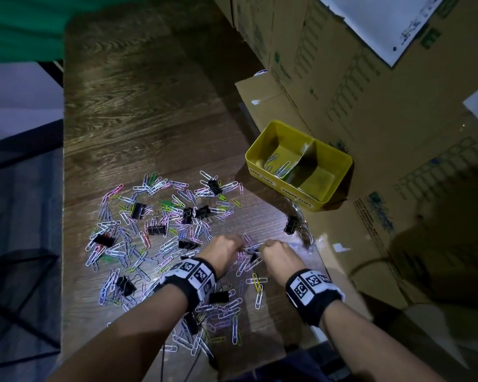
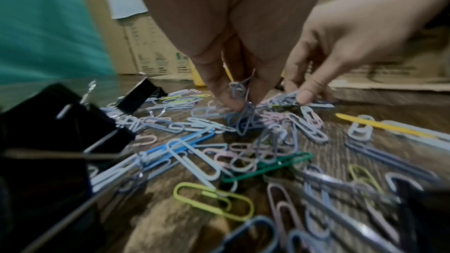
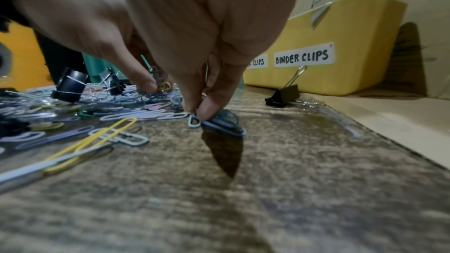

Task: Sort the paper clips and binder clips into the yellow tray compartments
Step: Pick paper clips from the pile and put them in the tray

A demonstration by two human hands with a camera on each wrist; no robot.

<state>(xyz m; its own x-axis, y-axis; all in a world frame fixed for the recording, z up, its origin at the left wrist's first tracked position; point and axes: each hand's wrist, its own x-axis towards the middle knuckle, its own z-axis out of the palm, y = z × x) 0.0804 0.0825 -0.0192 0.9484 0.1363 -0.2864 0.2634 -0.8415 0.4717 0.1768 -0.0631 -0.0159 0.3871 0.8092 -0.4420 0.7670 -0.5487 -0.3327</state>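
Note:
Coloured paper clips and black binder clips lie scattered over the wooden table. My left hand pinches a small bunch of bluish paper clips just above the pile. My right hand, close beside it, pinches a few blue and white paper clips against the tabletop. The yellow tray stands far right, labelled for paper clips on the left and "BINDER CLIPS" on the right. A few paper clips lie in its left compartment. One binder clip stands alone near the tray.
Stacked cardboard boxes rise behind and right of the tray, and flat cardboard lies under it. A crumpled clear plastic bag lies beside the lone binder clip. The table's left edge drops to a dark floor.

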